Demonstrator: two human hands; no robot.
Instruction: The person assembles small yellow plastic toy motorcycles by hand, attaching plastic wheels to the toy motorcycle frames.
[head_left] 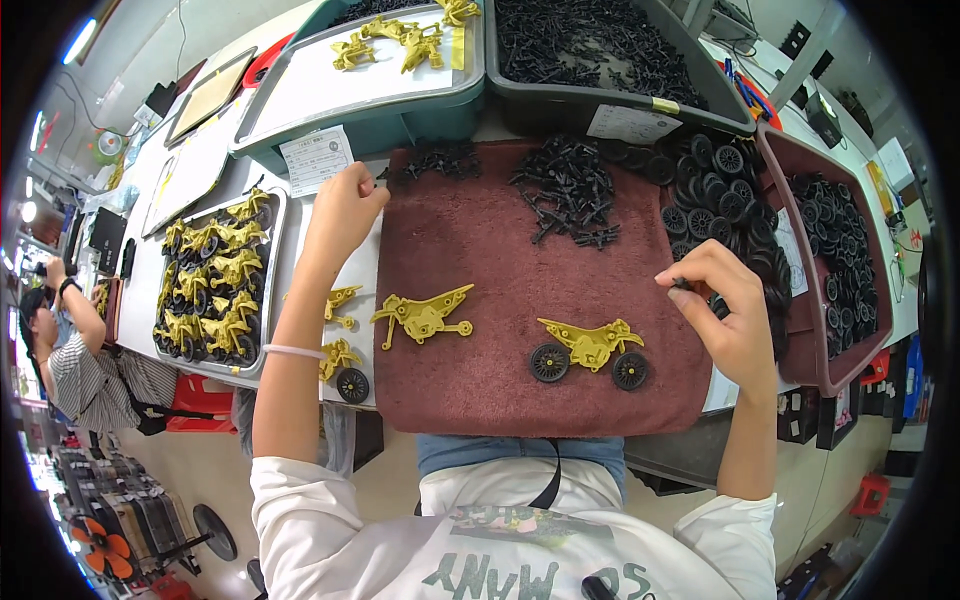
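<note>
Two bare hands in the head view, at either side of a maroon towel [510,260]. Left hand [350,208] at the towel's far left corner, fingers curled beside a small heap of black plastic parts [440,160] — impossible to tell whether gripping anything. Right hand [722,305] near the right edge, thumb and fingertips pinching a tiny black part [681,284], close to a heap of spoked black wheels [728,190]. On the towel, left of centre, a wheelless yellow toy motorcycle body [423,316]; to the right, a yellow toy motorcycle [592,346] with two black wheels. Farther up, a larger black pile [568,190]. Beyond the left forearm — a metal tray [281,240] with rows of wheeled yellow motorcycles [235,270].
</note>
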